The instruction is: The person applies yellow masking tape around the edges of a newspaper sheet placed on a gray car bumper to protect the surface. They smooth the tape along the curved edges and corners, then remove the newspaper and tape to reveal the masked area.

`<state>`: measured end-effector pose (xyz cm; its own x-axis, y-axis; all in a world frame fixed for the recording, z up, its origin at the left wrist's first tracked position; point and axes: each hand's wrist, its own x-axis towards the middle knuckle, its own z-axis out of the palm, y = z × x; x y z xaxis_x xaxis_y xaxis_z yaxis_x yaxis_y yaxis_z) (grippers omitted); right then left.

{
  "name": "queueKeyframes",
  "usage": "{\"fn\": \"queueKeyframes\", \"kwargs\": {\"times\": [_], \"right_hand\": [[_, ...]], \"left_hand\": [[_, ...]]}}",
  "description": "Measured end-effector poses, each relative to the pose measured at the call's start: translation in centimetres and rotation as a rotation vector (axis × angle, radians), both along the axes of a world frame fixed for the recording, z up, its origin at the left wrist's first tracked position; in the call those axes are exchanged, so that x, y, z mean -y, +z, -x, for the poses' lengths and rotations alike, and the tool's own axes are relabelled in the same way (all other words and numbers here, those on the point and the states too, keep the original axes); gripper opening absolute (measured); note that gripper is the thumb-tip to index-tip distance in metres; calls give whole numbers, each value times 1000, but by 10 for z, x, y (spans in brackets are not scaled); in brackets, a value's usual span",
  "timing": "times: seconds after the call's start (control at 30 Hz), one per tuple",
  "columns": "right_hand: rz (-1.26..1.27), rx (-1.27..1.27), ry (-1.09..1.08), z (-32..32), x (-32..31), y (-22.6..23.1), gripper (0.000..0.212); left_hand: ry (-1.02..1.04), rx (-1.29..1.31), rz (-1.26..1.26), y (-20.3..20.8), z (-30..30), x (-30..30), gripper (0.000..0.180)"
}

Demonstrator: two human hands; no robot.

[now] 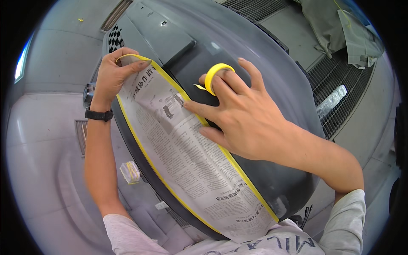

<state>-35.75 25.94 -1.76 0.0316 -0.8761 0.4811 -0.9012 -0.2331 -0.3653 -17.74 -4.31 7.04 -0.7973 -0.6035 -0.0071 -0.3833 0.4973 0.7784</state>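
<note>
A long sheet of newspaper (178,157), bordered along both long sides with yellow masking tape, lies over a dark grey, curved car body panel (280,102). My left hand (117,76) pinches the sheet's far end between thumb and fingers; that corner is lifted and curls. A roll of yellow masking tape (208,80) hangs around fingers of my right hand (246,117), with a short loose tail of tape at its side. The right index finger and thumb rest on the sheet's right taped edge, while the little finger sticks out.
Floor grates (348,80) run beyond the panel at right, with a silvery wrapped cylinder (332,102) on them. Grey sheeting (325,25) hangs at the far right. Left of the panel are a small bundle bound with yellow tape (130,172) and a yellow scrap (80,20).
</note>
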Motion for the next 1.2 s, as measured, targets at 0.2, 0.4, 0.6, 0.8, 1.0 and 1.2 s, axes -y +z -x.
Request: {"fn": "queueKeyframes", "kwargs": {"times": [0.2, 0.4, 0.6, 0.8, 1.0, 1.2], "right_hand": [[-14, -38, -27, 2, 23, -1, 47], [-35, -67, -42, 2, 30, 1, 48], [1, -71, -49, 0, 27, 1, 48], [21, -66, -57, -1, 24, 0, 47], [24, -30, -37, 0, 26, 0, 47], [31, -29, -36, 0, 27, 0, 46]], "left_hand": [[7, -25, 127, 1, 0, -7, 25], [-185, 43, 754, 16, 13, -42, 39], [-247, 197, 730, 14, 26, -56, 37], [-257, 188, 654, 12, 22, -57, 34], [-253, 200, 622, 13, 22, -55, 29], [-235, 199, 733, 6, 21, -63, 29]]}}
